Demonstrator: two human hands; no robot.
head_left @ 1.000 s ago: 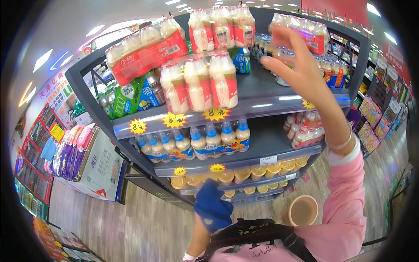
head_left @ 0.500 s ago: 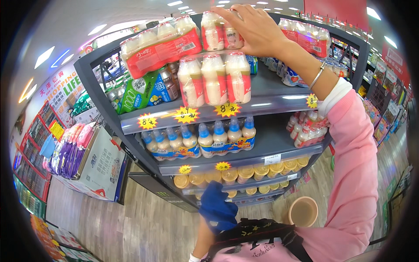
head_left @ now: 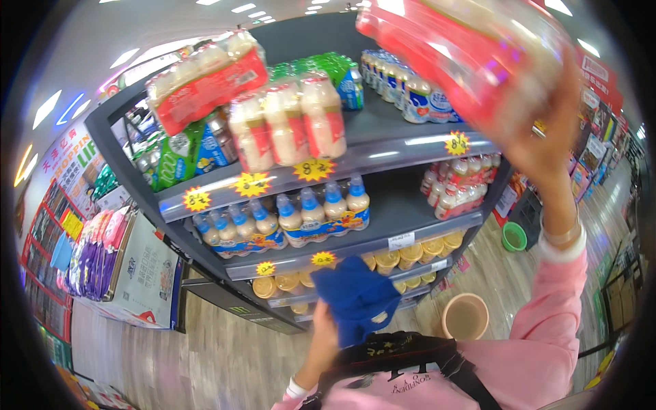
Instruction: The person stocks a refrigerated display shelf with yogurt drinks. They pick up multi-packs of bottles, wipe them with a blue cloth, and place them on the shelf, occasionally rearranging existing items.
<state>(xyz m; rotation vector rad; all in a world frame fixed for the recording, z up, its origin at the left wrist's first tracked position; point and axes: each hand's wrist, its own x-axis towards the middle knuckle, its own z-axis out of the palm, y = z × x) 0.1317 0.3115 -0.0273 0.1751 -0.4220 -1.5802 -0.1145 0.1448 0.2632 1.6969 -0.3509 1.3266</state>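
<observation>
My right hand is raised at the upper right, closed round one end of a red-wrapped pack of milk drink bottles. Motion smears the pack and the fingers. Low in the middle, my left hand grips a crumpled blue cloth, which hides most of its fingers. On the top shelf stands another pack of cream-coloured bottles with red labels. To its left, a red-wrapped pack rests tilted on a green carton pack.
Blue-capped bottles and red-and-white bottle packs fill the second shelf. Below are yellow-lidded cups. On the floor stand a beige bin and a green basket. A large box stands left.
My right hand has lifted a red-wrapped pack off the shelf top and carried it to the right. My left hand with the blue cloth has risen slightly. The view has shifted.
</observation>
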